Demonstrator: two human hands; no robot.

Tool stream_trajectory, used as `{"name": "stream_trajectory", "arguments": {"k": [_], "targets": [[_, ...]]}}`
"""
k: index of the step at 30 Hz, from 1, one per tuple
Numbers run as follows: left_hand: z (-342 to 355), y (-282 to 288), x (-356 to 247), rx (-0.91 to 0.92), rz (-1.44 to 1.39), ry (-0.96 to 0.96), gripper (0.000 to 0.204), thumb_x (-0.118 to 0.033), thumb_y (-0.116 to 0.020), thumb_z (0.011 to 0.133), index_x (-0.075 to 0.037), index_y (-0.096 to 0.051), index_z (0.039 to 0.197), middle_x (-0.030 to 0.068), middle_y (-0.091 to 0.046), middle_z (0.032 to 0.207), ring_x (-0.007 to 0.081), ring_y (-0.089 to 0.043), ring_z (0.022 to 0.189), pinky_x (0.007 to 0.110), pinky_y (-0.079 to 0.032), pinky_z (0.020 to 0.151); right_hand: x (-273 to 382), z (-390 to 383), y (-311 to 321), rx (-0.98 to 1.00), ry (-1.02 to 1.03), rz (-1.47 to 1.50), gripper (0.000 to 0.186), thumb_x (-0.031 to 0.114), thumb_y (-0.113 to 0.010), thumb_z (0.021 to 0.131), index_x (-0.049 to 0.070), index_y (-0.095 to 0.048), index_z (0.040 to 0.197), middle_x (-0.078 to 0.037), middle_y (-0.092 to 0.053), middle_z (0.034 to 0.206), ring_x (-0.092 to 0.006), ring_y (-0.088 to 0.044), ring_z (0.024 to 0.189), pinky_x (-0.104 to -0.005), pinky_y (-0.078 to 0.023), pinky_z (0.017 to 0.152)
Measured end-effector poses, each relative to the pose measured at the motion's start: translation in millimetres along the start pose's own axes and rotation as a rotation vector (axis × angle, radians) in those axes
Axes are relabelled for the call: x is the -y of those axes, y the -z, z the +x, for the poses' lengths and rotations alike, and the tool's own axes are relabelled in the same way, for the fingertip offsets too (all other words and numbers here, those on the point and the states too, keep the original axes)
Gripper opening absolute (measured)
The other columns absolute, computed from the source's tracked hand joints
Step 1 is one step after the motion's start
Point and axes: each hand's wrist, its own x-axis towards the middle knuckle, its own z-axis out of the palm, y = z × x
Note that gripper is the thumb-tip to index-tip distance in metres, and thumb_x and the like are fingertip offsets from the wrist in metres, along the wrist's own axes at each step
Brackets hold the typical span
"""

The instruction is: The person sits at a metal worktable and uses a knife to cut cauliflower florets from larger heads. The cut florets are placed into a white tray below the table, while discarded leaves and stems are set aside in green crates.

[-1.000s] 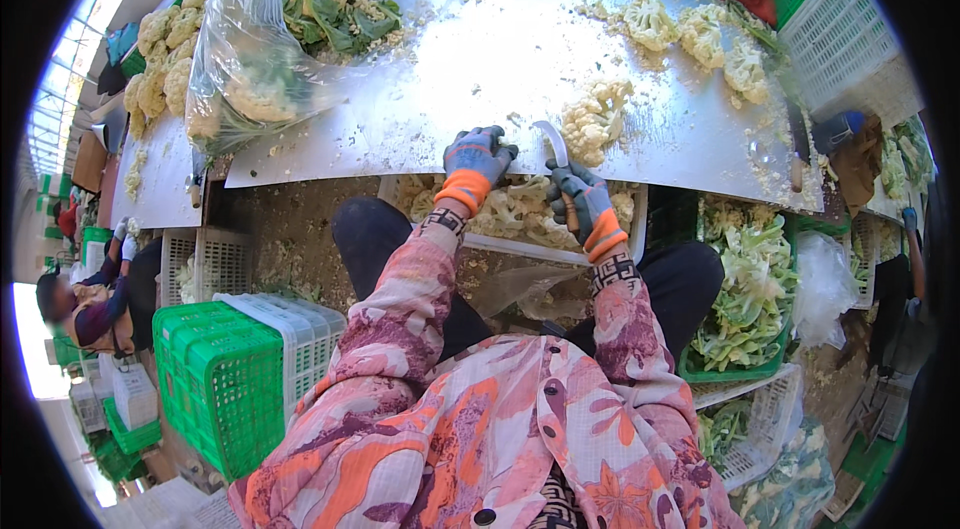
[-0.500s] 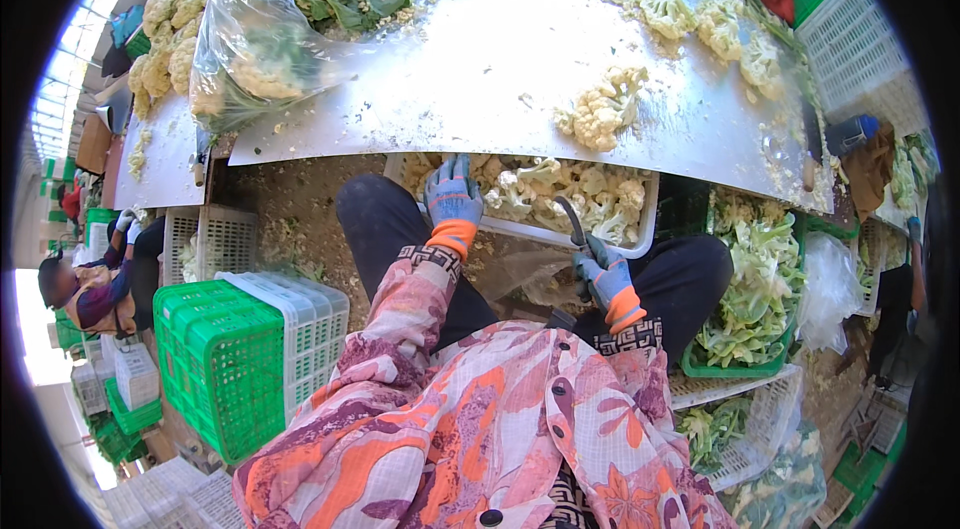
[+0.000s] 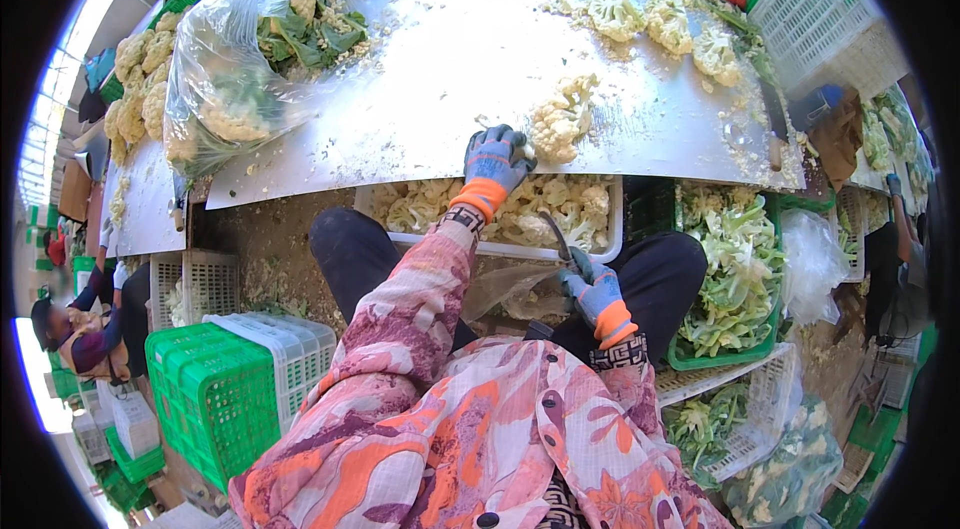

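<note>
My left hand, in a grey-blue glove with an orange cuff, is over the near edge of the metal tabletop. Its thumb and bent fingers close on the pale stem end of a cauliflower piece lying there. Lower and to the right, my right hand, gloved alike, grips a knife with a dark, curved blade pointing up and left. The knife's handle is mostly hidden in the fist. Below the table edge, between my knees, stands a white tray full of cut cauliflower florets.
A clear bag with leafy cauliflower lies at the table's far left. More cauliflower pieces and another knife are at the right. A green crate of trimmings stands beside my right knee; stacked crates stand left. A person sits far left.
My left hand has moved from the florets in the tray up and right to the cauliflower piece on the table. My right hand still holds the knife near my knee. The view has shifted slightly.
</note>
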Motion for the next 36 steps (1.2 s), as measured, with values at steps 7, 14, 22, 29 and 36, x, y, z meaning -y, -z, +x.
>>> {"name": "stream_trajectory", "arguments": {"k": [7, 14, 22, 29, 36], "targets": [[-28.4, 25.8, -12.5, 0.01, 0.048, -0.145, 0.031, -0.013, -0.067, 0.071, -0.013, -0.064, 0.102, 0.0078, -0.056, 0.12, 0.0319, -0.053, 0.107, 0.04, -0.045, 0.091, 5.4, 49.5, 2.9, -0.311, 0.273, 0.065, 0.039, 0.009, -0.06, 0.088, 0.004, -0.052, 0.125, 0.001, -0.053, 0.071, -0.006, -0.045, 0.048, -0.0222, -0.037, 0.039], [26.3, 20.4, -64.5, -0.095, -0.065, -0.087, 0.056, -0.03, -0.069, 0.075, -0.017, -0.052, 0.126, 0.0152, -0.044, 0.134, 0.0364, -0.044, 0.12, 0.043, -0.038, 0.099, 32.8, 116.1, -1.5, -0.432, 0.454, -0.218, 0.04, 0.02, -0.059, 0.086, 0.007, -0.054, 0.123, -0.018, -0.067, 0.096, -0.0341, -0.064, 0.086, -0.0387, -0.049, 0.075], [41.2, -18.1, -48.8, 0.044, -0.148, 0.031, 0.058, -0.029, -0.066, 0.079, -0.014, -0.047, 0.131, 0.0182, -0.022, 0.148, 0.0426, -0.039, 0.124, 0.045, -0.043, 0.096, 46.9, 145.3, -0.9, -0.443, 0.446, -0.599, 0.045, 0.025, -0.056, 0.084, 0.007, -0.051, 0.125, -0.02, -0.065, 0.099, -0.0382, -0.062, 0.091, -0.0448, -0.049, 0.08], [37.1, -21.1, -56.3, 0.026, -0.009, 0.016, 0.064, -0.027, -0.067, 0.076, -0.012, -0.042, 0.134, 0.0221, -0.02, 0.147, 0.0439, -0.038, 0.124, 0.046, -0.044, 0.096, 64.0, 158.0, 1.0, -0.364, 0.216, -0.805, 0.042, 0.031, -0.05, 0.087, 0.009, -0.052, 0.123, -0.023, -0.063, 0.103, -0.0409, -0.059, 0.096, -0.0469, -0.047, 0.082], [43.4, -20.4, -60.7, 0.029, -0.015, 0.033, 0.058, -0.018, -0.06, 0.081, -0.012, -0.04, 0.135, 0.0262, -0.024, 0.144, 0.0459, -0.042, 0.121, 0.043, -0.044, 0.097, 48.4, 154.6, 11.0, -0.344, 0.244, -0.77, 0.041, 0.031, -0.052, 0.087, 0.01, -0.054, 0.122, -0.021, -0.063, 0.107, -0.0401, -0.058, 0.099, -0.0449, -0.047, 0.084]]}}
